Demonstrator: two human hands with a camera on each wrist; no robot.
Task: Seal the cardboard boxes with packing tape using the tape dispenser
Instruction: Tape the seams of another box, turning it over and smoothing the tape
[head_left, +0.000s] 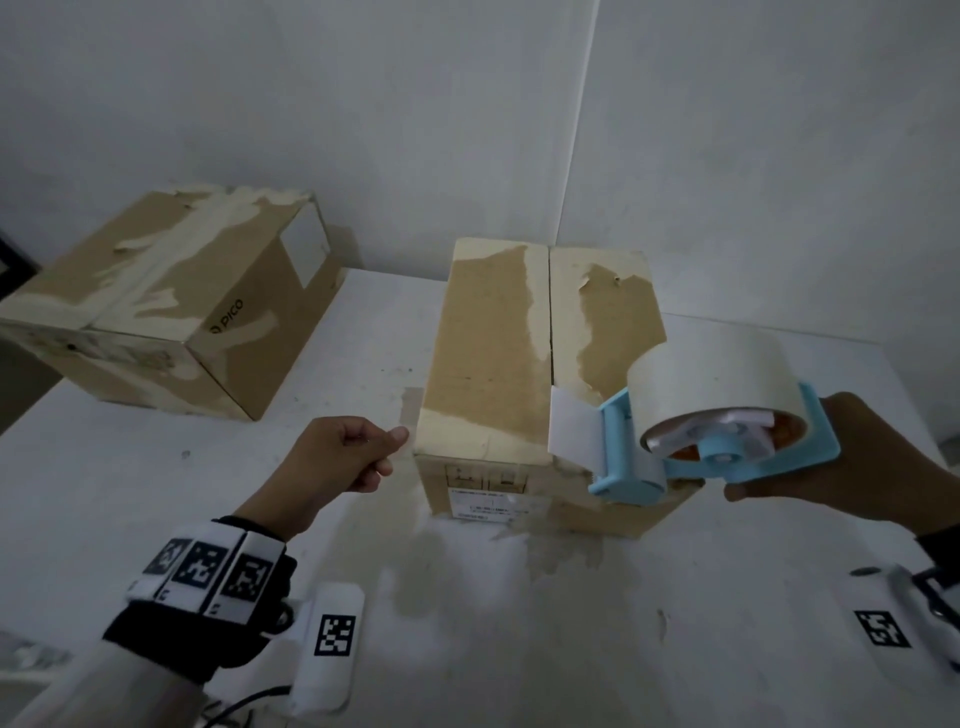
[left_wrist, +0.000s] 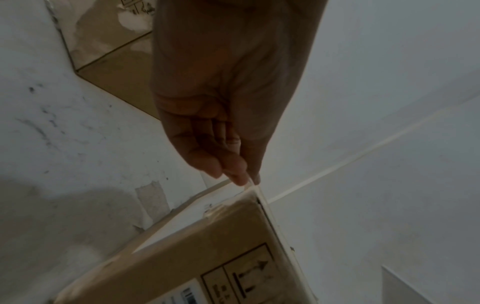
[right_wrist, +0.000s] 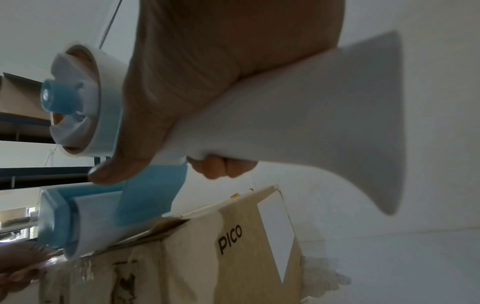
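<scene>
A cardboard box (head_left: 493, 353) stands mid-table with its top seam (head_left: 549, 312) running away from me. My right hand (head_left: 841, 462) grips the white handle (right_wrist: 311, 123) of a blue tape dispenser (head_left: 727, 457) that carries a wide white tape roll (head_left: 711, 379). The dispenser's front roller (head_left: 623, 478) hovers at the box's near top edge. A loose white tape end (head_left: 569, 431) sticks up beside the seam. My left hand (head_left: 358, 452) is curled. Its thumb and forefinger (left_wrist: 241, 176) pinch the top edge at the box's near-left corner (left_wrist: 255, 191).
A second, scuffed cardboard box (head_left: 171, 296) printed PICO sits at the far left of the white table (head_left: 519, 623). A translucent tape patch (head_left: 410, 410) is stuck to the table left of the middle box. White walls close behind.
</scene>
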